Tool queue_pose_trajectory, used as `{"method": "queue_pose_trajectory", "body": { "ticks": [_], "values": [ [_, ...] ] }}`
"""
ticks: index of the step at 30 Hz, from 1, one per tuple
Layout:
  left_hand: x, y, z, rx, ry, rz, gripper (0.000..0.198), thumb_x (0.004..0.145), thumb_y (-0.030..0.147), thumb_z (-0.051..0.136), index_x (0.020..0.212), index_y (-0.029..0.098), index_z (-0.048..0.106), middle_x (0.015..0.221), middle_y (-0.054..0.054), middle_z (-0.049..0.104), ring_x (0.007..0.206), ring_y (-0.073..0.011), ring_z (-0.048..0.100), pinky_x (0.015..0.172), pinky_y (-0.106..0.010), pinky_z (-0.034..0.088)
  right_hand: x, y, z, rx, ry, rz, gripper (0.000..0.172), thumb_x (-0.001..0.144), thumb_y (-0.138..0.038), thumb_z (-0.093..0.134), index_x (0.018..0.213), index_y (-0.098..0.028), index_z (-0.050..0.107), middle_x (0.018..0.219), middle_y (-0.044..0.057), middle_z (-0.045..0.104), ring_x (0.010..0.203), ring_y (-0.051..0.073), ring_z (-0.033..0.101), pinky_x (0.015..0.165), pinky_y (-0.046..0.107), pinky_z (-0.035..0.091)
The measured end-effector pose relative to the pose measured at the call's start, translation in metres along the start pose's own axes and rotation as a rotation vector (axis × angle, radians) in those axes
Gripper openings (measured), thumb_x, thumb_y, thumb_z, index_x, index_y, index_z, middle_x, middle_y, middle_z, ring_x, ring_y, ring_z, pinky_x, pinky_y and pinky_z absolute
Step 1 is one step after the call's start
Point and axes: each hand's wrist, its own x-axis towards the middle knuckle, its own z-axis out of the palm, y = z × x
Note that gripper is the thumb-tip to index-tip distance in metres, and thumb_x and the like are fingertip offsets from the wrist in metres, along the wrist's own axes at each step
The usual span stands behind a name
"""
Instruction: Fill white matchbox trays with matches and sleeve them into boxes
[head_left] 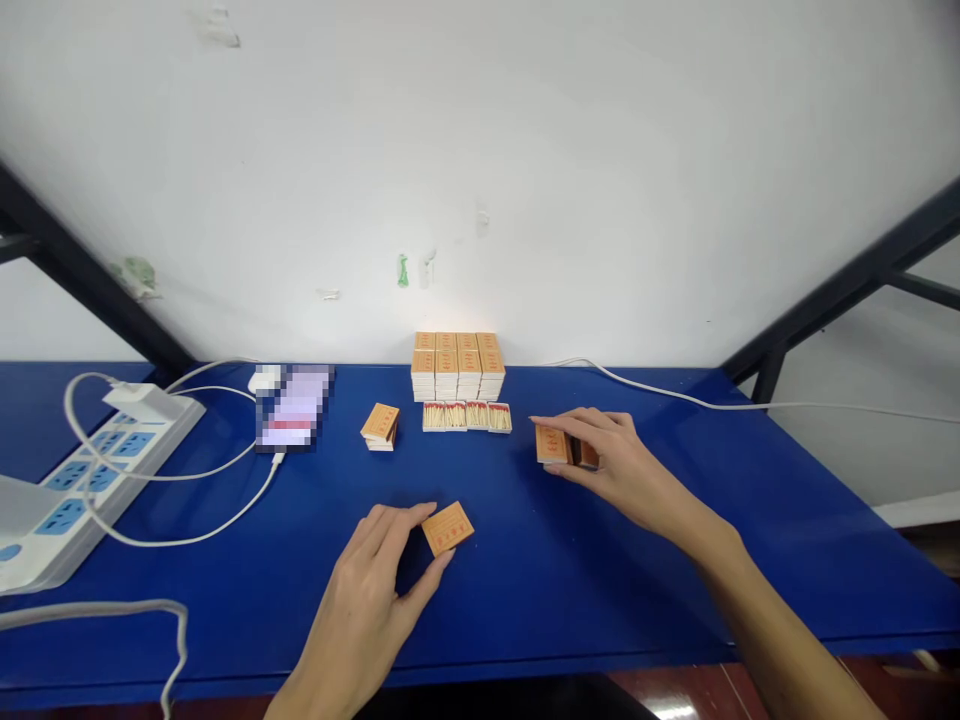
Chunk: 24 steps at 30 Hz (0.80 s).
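Near the front of the table, my left hand [375, 580] pinches an orange matchbox [448, 529] between thumb and fingers, its printed face upward. My right hand [619, 462] grips another matchbox [552, 445] by its far and near edges, to the right. Partly hidden under that palm is a further dark-sided box [585, 455]. Several open match trays [466, 417], full of red-tipped matches, lie in a row in front of a neat block of stacked matchboxes [458, 365]. Left of them stands a small, uneven pile of matchboxes [381, 425].
A white power strip [112, 480] with looping cables lies at the left of the blue table [510, 600]. Beside it is a phone [295, 408] with a cable plugged in. A white wall [525, 180] rises behind, and another cable [675, 402] runs along the back right.
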Motion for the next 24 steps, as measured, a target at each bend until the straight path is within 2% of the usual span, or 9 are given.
{"method": "queue_pose_trajectory", "body": {
  "ticks": [5,12,18,24],
  "values": [
    [0.000,-0.001,0.001,-0.020,-0.014,-0.016,0.037,0.111,0.043,0.065,0.147,0.035,0.062,0.127,-0.008,0.075,0.114,-0.0326,0.074,0.055,-0.031,0.061,-0.002,0.011,0.006,-0.033,-0.023,-0.013,0.046,0.107,-0.053,0.064,0.150,-0.038,0.066,0.143,0.010,0.072,0.134,0.037,0.061,0.118,0.063,0.034],
    [0.004,-0.002,0.000,-0.023,-0.025,0.001,0.037,0.111,0.042,0.066,0.146,0.034,0.062,0.125,-0.007,0.075,0.114,-0.0327,0.074,0.070,-0.038,0.066,-0.002,0.011,0.006,-0.047,-0.035,-0.022,0.047,0.105,-0.056,0.066,0.148,-0.037,0.068,0.144,0.010,0.071,0.135,0.037,0.060,0.115,0.060,0.036],
    [0.003,-0.003,-0.001,-0.021,-0.033,-0.015,0.038,0.112,0.043,0.064,0.149,0.036,0.060,0.127,-0.008,0.074,0.114,-0.0326,0.075,0.056,-0.031,0.061,0.002,0.008,0.002,-0.061,-0.024,-0.038,0.044,0.105,-0.059,0.064,0.142,-0.038,0.073,0.139,0.010,0.072,0.132,0.037,0.061,0.113,0.061,0.038],
    [0.004,-0.002,-0.002,-0.022,-0.046,-0.024,0.039,0.112,0.044,0.064,0.149,0.035,0.059,0.128,-0.009,0.073,0.116,-0.0328,0.075,0.052,-0.029,0.059,0.001,0.008,-0.005,-0.042,-0.083,-0.036,0.043,0.105,-0.054,0.065,0.146,-0.042,0.072,0.132,0.010,0.071,0.126,0.038,0.060,0.112,0.065,0.041]
  ]
}}
